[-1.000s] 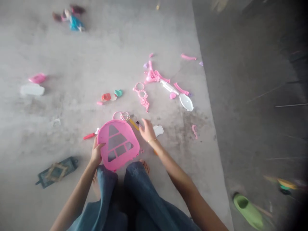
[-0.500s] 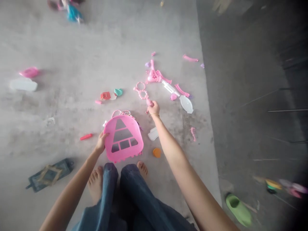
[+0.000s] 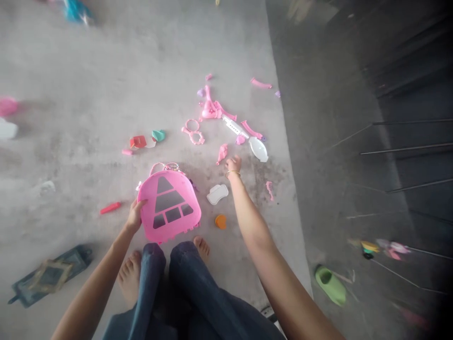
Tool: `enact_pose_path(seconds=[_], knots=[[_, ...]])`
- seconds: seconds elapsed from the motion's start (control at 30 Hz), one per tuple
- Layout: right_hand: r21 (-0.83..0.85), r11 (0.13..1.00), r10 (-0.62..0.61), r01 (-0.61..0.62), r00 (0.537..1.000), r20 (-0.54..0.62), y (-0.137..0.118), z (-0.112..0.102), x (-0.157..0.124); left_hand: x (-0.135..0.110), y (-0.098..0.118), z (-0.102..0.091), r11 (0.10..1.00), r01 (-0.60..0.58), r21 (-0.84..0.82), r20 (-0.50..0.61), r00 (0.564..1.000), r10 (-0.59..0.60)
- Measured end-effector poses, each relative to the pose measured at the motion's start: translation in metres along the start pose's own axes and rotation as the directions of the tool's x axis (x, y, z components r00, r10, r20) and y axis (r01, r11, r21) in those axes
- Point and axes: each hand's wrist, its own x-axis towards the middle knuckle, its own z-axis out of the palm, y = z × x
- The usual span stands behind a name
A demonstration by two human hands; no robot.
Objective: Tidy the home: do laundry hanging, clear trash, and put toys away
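Note:
My left hand (image 3: 134,215) grips the left rim of a pink plastic toy case shell (image 3: 144,226), which has several grey panels or cut-outs. Beads and bracelets (image 3: 172,166) show behind its far edge. On the floor to the right, my right hand (image 3: 233,164) holds nothing, its fingers apart. Just left of those fingers lies a small pink toy piece (image 3: 222,154), its kind unclear. Beyond it are a pink ring-shaped toy (image 3: 196,137), a pink toy hair dryer (image 3: 211,110), a white strip with holes (image 3: 234,126) and a white oval dish (image 3: 258,149).
Near my feet lie a white flat piece (image 3: 217,194) and an orange round piece (image 3: 220,221). A pink comb (image 3: 270,190) is farther right. Red (image 3: 138,141) and teal (image 3: 158,135) pieces sit left. Beyond the mat's right edge is a green shoe (image 3: 330,285).
My right hand has let go of the small pink piece, now on the floor, and moved right of it. The view has shifted right; my left hand keeps its hold on the case shell.

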Motion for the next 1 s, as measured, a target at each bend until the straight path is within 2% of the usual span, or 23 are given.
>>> enact_pose_path(seconds=[0.07, 0.13, 0.23, 0.33, 0.4, 0.43, 0.5, 0.57, 0.63, 0.77, 0.83, 0.9, 1.0], knots=[[-0.014, 0.998, 0.055, -0.056, 0.998, -0.019, 0.002, 0.003, -0.004, 0.000, 0.000, 0.000, 1.000, 0.008, -0.002, 0.008, 1.000, -0.008], [-0.051, 0.998, 0.039, -0.039, 0.999, 0.001, 0.002, 0.009, -0.006, -0.001, 0.000, -0.001, 1.000, 0.009, 0.000, 0.017, 1.000, -0.009], [-0.146, 0.986, -0.082, 0.085, 0.996, 0.027, -0.003, 0.018, -0.007, -0.003, 0.001, 0.000, 1.000, 0.004, -0.003, 0.013, 1.000, -0.003], [-0.241, 0.963, -0.146, 0.122, 0.985, -0.086, -0.008, 0.025, -0.006, -0.005, 0.003, 0.003, 1.000, -0.001, -0.015, -0.001, 1.000, 0.001], [-0.357, 0.915, -0.249, 0.190, 0.960, -0.126, -0.014, 0.033, -0.006, -0.007, 0.005, 0.004, 1.000, -0.005, -0.020, -0.003, 1.000, 0.005], [-0.417, 0.869, -0.323, 0.266, 0.943, -0.073, -0.017, 0.039, -0.007, -0.007, 0.006, 0.005, 1.000, -0.005, -0.023, 0.001, 1.000, 0.005], [-0.475, 0.751, -0.442, 0.458, 0.884, 0.153, -0.027, 0.056, -0.008, -0.008, 0.006, 0.006, 0.999, 0.001, -0.037, 0.009, 1.000, -0.001], [-0.460, 0.665, -0.463, 0.588, 0.809, 0.362, -0.038, 0.079, -0.009, -0.010, 0.006, 0.006, 0.998, 0.013, -0.055, 0.020, 1.000, -0.012], [-0.490, 0.621, -0.438, 0.612, 0.789, 0.430, -0.049, 0.101, -0.007, -0.011, 0.006, 0.007, 0.998, 0.014, -0.061, 0.013, 1.000, -0.013], [-0.516, 0.627, -0.406, 0.584, 0.810, 0.423, -0.065, 0.131, 0.001, -0.013, 0.006, 0.009, 0.996, -0.016, -0.082, -0.012, 1.000, 0.015], [-0.462, 0.662, -0.436, 0.590, 0.805, 0.403, -0.067, 0.134, -0.001, -0.014, 0.006, 0.011, 0.995, -0.010, -0.098, -0.005, 1.000, 0.010], [-0.376, 0.694, -0.508, 0.615, 0.787, 0.351, -0.067, 0.129, -0.016, -0.013, 0.004, 0.012, 0.993, -0.007, -0.115, 0.000, 1.000, 0.007], [-0.205, 0.697, -0.615, 0.687, 0.720, 0.322, -0.060, 0.106, -0.072, -0.011, 0.001, 0.012, 0.988, -0.014, -0.152, 0.004, 1.000, 0.014]])
